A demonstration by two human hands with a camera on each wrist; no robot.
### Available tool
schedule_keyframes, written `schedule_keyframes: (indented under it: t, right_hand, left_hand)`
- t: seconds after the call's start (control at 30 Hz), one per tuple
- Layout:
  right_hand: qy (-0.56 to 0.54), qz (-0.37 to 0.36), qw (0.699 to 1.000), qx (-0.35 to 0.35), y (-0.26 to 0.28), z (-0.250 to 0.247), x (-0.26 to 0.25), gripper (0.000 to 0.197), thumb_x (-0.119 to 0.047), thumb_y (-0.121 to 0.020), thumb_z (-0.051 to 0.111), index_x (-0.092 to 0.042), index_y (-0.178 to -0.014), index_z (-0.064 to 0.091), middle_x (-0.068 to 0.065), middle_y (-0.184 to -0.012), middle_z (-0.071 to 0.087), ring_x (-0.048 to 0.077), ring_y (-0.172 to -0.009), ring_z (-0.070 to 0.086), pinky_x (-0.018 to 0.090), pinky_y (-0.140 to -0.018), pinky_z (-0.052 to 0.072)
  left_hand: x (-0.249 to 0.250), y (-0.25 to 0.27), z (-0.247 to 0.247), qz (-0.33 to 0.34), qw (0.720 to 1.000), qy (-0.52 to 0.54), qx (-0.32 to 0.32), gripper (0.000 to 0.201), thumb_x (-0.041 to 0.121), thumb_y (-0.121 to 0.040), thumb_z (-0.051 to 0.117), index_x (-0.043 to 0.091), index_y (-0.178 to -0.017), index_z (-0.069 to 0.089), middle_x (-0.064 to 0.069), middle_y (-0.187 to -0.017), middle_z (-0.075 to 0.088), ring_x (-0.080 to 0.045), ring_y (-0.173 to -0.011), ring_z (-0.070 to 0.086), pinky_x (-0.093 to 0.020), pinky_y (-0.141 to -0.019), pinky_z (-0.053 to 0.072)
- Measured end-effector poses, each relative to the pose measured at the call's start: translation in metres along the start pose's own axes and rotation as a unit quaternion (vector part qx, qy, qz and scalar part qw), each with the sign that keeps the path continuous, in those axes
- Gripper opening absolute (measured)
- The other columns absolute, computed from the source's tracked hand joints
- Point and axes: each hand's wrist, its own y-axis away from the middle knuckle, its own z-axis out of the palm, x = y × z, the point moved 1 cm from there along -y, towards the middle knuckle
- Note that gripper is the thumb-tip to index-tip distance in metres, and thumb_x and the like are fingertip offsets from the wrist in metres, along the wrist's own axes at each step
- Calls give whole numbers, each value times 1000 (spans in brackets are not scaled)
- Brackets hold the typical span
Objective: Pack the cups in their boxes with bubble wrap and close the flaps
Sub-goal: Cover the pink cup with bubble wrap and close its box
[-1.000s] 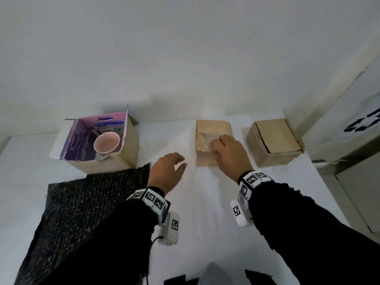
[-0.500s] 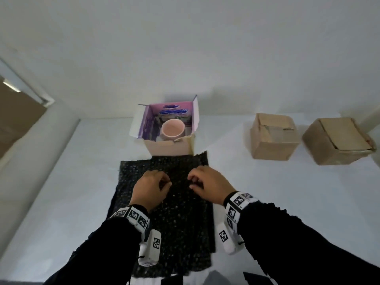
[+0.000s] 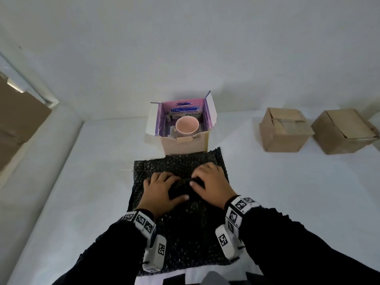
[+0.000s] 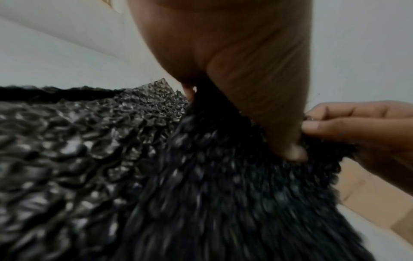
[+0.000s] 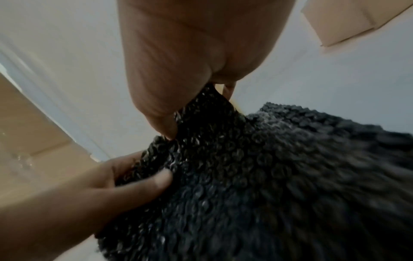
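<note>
Left hand [image 3: 159, 191] and right hand [image 3: 211, 183], side by side over the middle of a black bubble wrap sheet [image 3: 181, 227], each gripping a raised fold of it between thumb and curled fingers. Seen close from the left wrist: left thumb [image 4: 288, 146] pressed into the bunched bubble wrap [image 4: 134, 176], right hand's fingers [image 4: 348, 127] pinching the same ridge just beside it. Seen close from the right wrist: right thumb [image 5: 163, 127] dug into the wrap [image 5: 268, 176], left hand [image 5: 89, 194] clutching the fold below it. Lay flat on a white desk [image 3: 287, 192], far edge of the sheet touching an open box [image 3: 185, 140] with a purple printed lining and all flaps raised. Stood upright inside that box: a pink cup [image 3: 187, 125], mouth up, unwrapped. Sat farther right on the desk, well apart from the sheet: two brown cardboard boxes with flaps down, the nearer one [image 3: 284, 132] just beside the farther one [image 3: 343, 130]. Wore black sleeves [image 3: 308, 254] and wrist bands [image 3: 239, 206] with black-and-white square markers.
</note>
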Motion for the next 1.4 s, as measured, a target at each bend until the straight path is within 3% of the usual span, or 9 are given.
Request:
schedule_keyframes:
  t: [0.13, 0.33, 0.6, 0.73, 0.8, 0.93, 1.03, 1.2, 1.4]
  right_hand:
    - [-138, 31, 985, 101, -19, -32, -12, 20, -40, -92, 59, -21, -99, 58, -8, -90, 63, 12, -85, 58, 32, -79, 46]
    - [-289, 105, 931, 199, -39, -52, -24, 22, -34, -86, 71, -22, -96, 55, -10, -92, 66, 5, -86, 62, 23, -80, 50]
    - [-467, 114, 877, -10, -53, -67, -41, 33, -32, -88, 70, -7, -72, 54, 2, -70, 48, 13, -70, 46, 27, -74, 39]
    - [-494, 123, 860, -27, -53, -64, -39, 16, -8, -84, 73, -9, -84, 57, 3, -82, 59, 12, -78, 56, 25, -77, 51]
    - [-548, 148, 823, -30, -52, -55, -39, 22, 7, -82, 69, -8, -90, 56, 7, -94, 64, 16, -84, 62, 31, -81, 57]
    - [-382, 176, 900, 115, -47, -41, -24, 38, -11, -72, 83, -17, -98, 56, -1, -100, 62, 8, -88, 60, 20, -81, 48]
    - [-416, 197, 888, 3, -42, -39, -16, 68, -31, -65, 89, -22, -124, 55, -7, -119, 63, 5, -109, 59, 22, -95, 46]
    - [-377, 166, 911, -15, -46, -48, -12, 15, -26, -82, 76, -12, -88, 74, 4, -84, 74, 14, -79, 69, 32, -83, 52]
    - [-204, 57, 977, 28, -67, -80, -10, 18, -32, -95, 59, -19, -96, 71, -6, -92, 71, 11, -87, 63, 27, -82, 47]
  left_hand:
    - [-3, -14, -23, 43, 972, 191, 128, 22, 44, -90, 54, 27, -101, 61, 1, -90, 70, -26, -85, 67, -37, -72, 51]
    - [-8, -25, -61, -109, 911, 308, 252, 40, 47, -75, 78, 23, -98, 56, 8, -88, 65, -8, -76, 63, -24, -68, 50]
    - [-8, -35, -72, -99, 825, 545, 109, 11, 16, -91, 66, 8, -96, 71, 0, -88, 75, -10, -85, 69, -18, -74, 50]
    - [12, -38, -79, -113, 724, 679, -38, 30, 29, -97, 56, 8, -116, 64, -13, -112, 71, -25, -100, 67, -37, -87, 52]
    - [17, -39, -72, -116, 721, 682, -50, 30, 21, -94, 61, 5, -119, 63, -17, -113, 70, -29, -107, 65, -39, -97, 50]
    - [14, -36, -62, -138, 726, 673, 17, 32, 3, -85, 70, 4, -116, 65, -19, -110, 70, -37, -110, 63, -45, -101, 48]
    - [17, -34, -70, -122, 706, 697, 30, 37, 2, -81, 72, 8, -117, 65, -18, -111, 70, -33, -107, 65, -44, -96, 50]
    - [18, -37, -81, -93, 746, 653, 90, 31, 11, -86, 71, 12, -117, 66, -9, -109, 72, -26, -105, 68, -39, -93, 53]
    - [13, -38, -92, -118, 767, 616, 133, 40, 37, -76, 80, 10, -103, 71, -7, -96, 75, -24, -93, 71, -41, -87, 56]
